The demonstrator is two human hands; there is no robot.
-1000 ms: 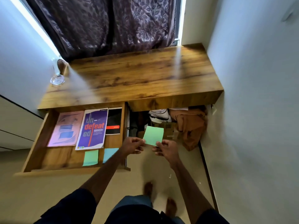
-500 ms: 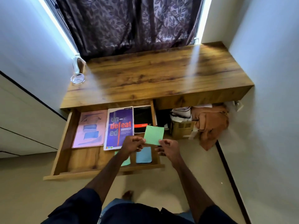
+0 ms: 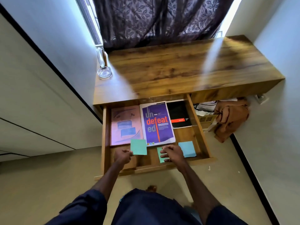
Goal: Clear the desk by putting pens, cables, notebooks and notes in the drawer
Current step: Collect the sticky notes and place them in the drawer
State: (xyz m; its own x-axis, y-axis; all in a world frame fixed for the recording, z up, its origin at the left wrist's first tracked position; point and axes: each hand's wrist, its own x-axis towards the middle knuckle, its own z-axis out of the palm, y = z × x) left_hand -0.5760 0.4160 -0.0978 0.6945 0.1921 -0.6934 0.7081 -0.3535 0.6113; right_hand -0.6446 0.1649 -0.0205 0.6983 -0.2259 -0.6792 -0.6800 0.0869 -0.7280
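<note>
Walls: I saw pale walls (image 3: 56, 30) closing in on both sides | Floor: beige floor (image 3: 48, 184), a dark skirting strip (image 3: 253, 172) along the right wall | Furniture: wooden counter (image 3: 178, 70) set at the window end | Window: dark leaf-patterned curtain (image 3: 154, 18) hung drawn, daylight glared at both its edges and streaked the counter top

**Tally: drawer and worktop**

One open wooden drawer (image 3: 201, 129) holds three notebooks: pink notebook (image 3: 125, 125), purple "undefeated" notebook (image 3: 156, 122), black red-banded notebook (image 3: 178, 114). There are three square paper notes: left green note (image 3: 138, 146), right green note (image 3: 159, 153), blue note (image 3: 187, 149). The wooden worktop (image 3: 170, 73) carries one round glass ashtray (image 3: 104, 72) and one tall clear bottle (image 3: 100, 57).
</note>
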